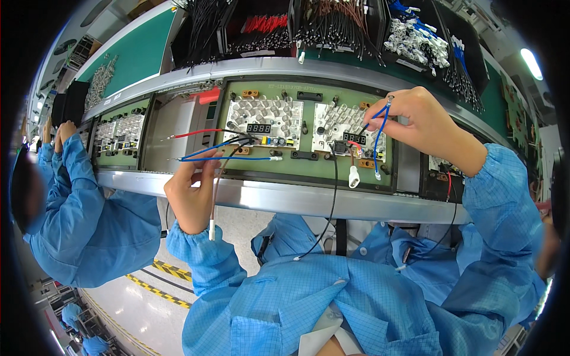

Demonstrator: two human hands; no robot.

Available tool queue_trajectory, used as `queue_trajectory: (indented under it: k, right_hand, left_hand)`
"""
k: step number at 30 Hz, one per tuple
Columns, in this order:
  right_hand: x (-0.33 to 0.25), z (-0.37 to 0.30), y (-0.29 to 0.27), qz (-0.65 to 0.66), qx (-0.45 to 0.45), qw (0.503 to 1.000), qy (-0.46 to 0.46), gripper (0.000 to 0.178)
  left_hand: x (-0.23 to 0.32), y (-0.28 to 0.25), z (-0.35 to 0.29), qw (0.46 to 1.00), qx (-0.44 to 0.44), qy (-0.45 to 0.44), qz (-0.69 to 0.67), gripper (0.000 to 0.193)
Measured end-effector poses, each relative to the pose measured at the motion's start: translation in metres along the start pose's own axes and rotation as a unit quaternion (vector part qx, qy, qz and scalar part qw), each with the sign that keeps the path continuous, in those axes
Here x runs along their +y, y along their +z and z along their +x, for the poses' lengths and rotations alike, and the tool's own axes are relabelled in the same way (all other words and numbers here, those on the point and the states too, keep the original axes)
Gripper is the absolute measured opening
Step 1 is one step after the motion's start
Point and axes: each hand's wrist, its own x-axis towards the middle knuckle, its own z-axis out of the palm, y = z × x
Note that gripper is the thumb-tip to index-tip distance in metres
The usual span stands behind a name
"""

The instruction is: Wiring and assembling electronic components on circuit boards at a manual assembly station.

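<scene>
A green fixture (237, 172) holds two white circuit boards side by side. On the left board (279, 121), with a dark digit display and clear round parts, red, black, blue and brown wires run out to the left. My left hand (193, 188) is closed, fingertips together at the blue wires (193, 158); the brown wire (216, 190) hangs beside it, ending in a white connector. Over the right board (323, 121), my right hand (415, 118) pinches a blue wire (380, 139), its bare end up and its other end hanging down. A white connector (354, 177) hangs off that board's front.
Bins of red wires (265, 25), brown-and-black wires (335, 29) and white-ended wires (415, 44) stand behind the metal rail (261, 66). Another fixture (122, 133) with boards sits left, near a co-worker's blue sleeve (77, 160). Further boards lie at the right.
</scene>
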Motion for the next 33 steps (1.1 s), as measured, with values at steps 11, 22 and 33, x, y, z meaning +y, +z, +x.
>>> queue_trajectory:
  k: [11, 22, 33]
  right_hand:
    - [0.002, 0.003, 0.002, -0.007, 0.02, 0.999, -0.041, 0.012]
    - [0.003, 0.004, 0.002, -0.021, 0.014, 0.999, -0.045, 0.012]
    - [0.005, 0.004, 0.0, -0.026, 0.021, 0.999, -0.007, 0.012]
  left_hand:
    - [-0.012, 0.0, -0.003, 1.0, 0.013, 0.01, 0.01, 0.013]
    - [-0.009, -0.002, -0.003, 0.999, 0.006, 0.034, 0.027, 0.012]
    - [-0.013, -0.001, -0.002, 0.998, 0.009, 0.045, 0.032, 0.011]
